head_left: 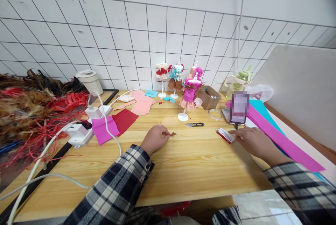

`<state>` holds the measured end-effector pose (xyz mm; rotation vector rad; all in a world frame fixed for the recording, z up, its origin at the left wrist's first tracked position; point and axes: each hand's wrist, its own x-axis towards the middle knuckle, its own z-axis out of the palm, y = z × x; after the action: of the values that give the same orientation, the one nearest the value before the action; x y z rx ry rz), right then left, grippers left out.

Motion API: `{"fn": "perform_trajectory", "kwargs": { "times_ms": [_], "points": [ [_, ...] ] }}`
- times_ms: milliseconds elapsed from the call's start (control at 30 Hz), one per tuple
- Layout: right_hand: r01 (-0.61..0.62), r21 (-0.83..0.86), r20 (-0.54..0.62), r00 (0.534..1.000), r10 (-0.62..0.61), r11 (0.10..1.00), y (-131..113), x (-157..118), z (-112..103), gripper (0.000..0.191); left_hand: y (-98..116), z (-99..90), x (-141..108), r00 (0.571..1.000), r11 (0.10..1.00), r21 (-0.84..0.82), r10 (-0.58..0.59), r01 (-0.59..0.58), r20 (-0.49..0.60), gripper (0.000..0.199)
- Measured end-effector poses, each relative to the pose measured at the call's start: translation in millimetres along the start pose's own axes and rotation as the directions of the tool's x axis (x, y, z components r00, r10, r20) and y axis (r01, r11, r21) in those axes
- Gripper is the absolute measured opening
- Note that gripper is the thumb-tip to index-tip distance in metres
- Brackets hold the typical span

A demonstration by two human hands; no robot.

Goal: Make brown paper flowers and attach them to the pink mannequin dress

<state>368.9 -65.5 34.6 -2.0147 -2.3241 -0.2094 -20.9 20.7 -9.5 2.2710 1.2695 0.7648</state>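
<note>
Between the thumb and fingers of my left hand point(156, 138) a small brown crepe-paper-like scrap point(173, 134) is pinched, just above the table. My right hand point(253, 142) reaches over the table's right side with fingers stretched out. Its fingertips are at the right end of a small red and white box point(225, 136); whether they touch it I cannot tell. Black-handled thread snips point(196, 124) lie between my hands. Behind them stands a mini dress form point(189, 93) in a magenta and peach paper dress, on a white round base.
More dressed forms point(162, 74) stand near the tiled wall, beside a cardboard box point(209, 99). Peach, red and magenta sheets point(105, 129) lie left, near white chargers and cables point(78, 133). A phone point(239, 107) stands right, before long coloured sheets point(283, 137). Feathers point(31, 106) fill the far left.
</note>
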Motion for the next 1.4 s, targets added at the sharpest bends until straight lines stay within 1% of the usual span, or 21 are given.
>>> {"fn": "perform_trajectory", "kwargs": {
  "times_ms": [33,67,100,167,233,300,367,400,467,500,533,567,600,700,833,933,1067,1267,1400],
  "points": [
    [-0.048,0.120,-0.007,0.999,0.049,0.992,-9,1,-4,0.021,0,-0.6,0,0.996,0.995,-0.046,-0.090,0.089,-0.015,0.010],
    [-0.098,0.261,0.010,0.995,0.098,0.960,-22,3,-6,0.021,1,-1.1,1,0.984,0.979,-0.109,-0.174,0.171,-0.022,0.012],
    [-0.119,0.410,0.039,0.993,0.112,0.904,-38,5,-8,0.021,1,-1.4,1,0.970,0.955,-0.183,-0.240,0.232,-0.022,0.014],
    [-0.103,0.665,0.103,0.994,0.046,0.740,-76,13,-7,0.023,0,-1.3,2,0.949,0.897,-0.332,-0.315,0.293,-0.016,0.019],
    [-0.117,0.838,0.140,0.990,-0.002,0.534,-118,26,-1,0.023,-1,-0.4,3,0.937,0.853,-0.424,-0.348,0.304,-0.028,0.020],
    [-0.148,0.930,0.169,0.985,-0.033,0.337,-158,44,9,0.023,-4,0.9,4,0.927,0.840,-0.446,-0.371,0.310,-0.053,0.020],
    [-0.140,0.976,0.143,0.990,-0.006,0.166,-191,65,21,0.023,-7,2.1,4,0.921,0.846,-0.432,-0.382,0.314,-0.079,0.019],
    [-0.142,0.987,0.140,0.990,0.026,0.077,-205,75,27,0.023,-9,2.6,5,0.918,0.848,-0.426,-0.386,0.314,-0.091,0.019],
    [-0.181,0.978,0.192,0.976,0.103,-0.107,-227,92,37,0.025,-12,3.2,6,0.913,0.847,-0.430,-0.392,0.311,-0.110,0.018],
    [-0.192,0.964,0.219,0.966,0.139,-0.185,-235,98,41,0.026,-13,3.4,7,0.911,0.842,-0.441,-0.396,0.310,-0.117,0.017],
    [-0.197,0.951,0.237,0.959,0.156,-0.238,-241,102,45,0.027,-13,3.4,7,0.907,0.836,-0.453,-0.403,0.310,-0.123,0.017],
    [-0.196,0.943,0.244,0.957,0.160,-0.269,-245,105,48,0.028,-13,3.4,8,0.903,0.829,-0.465,-0.411,0.311,-0.129,0.016],
    [-0.190,0.941,0.239,0.959,0.154,-0.280,-247,106,51,0.030,-12,3.2,9,0.898,0.823,-0.474,-0.419,0.313,-0.135,0.015],
    [-0.175,0.949,0.217,0.966,0.142,-0.264,-246,103,55,0.034,-4,2.1,10,0.891,0.822,-0.476,-0.427,0.312,-0.153,0.012],
    [-0.168,0.945,0.224,0.958,0.180,-0.281,-244,99,55,0.038,6,0.7,9,0.895,0.835,-0.459,-0.415,0.303,-0.163,0.012],
    [-0.155,0.955,0.213,0.952,0.219,-0.254,-246,99,56,0.038,8,1.0,7,0.893,0.847,-0.436,-0.414,0.305,-0.178,0.014],
    [-0.151,0.959,0.210,0.946,0.248,-0.238,-248,99,54,0.037,6,2.0,5,0.908,0.883,-0.387,-0.365,0.266,-0.207,0.018],
    [-0.144,0.943,0.220,0.946,0.237,-0.301,-246,98,55,0.036,7,2.2,4,0.923,0.905,-0.360,-0.317,0.226,-0.218,0.019],
    [-0.142,0.936,0.226,0.943,0.243,-0.322,-245,98,57,0.034,7,0.8,3,0.937,0.939,-0.292,-0.255,0.181,-0.240,0.018]
  ]
}}
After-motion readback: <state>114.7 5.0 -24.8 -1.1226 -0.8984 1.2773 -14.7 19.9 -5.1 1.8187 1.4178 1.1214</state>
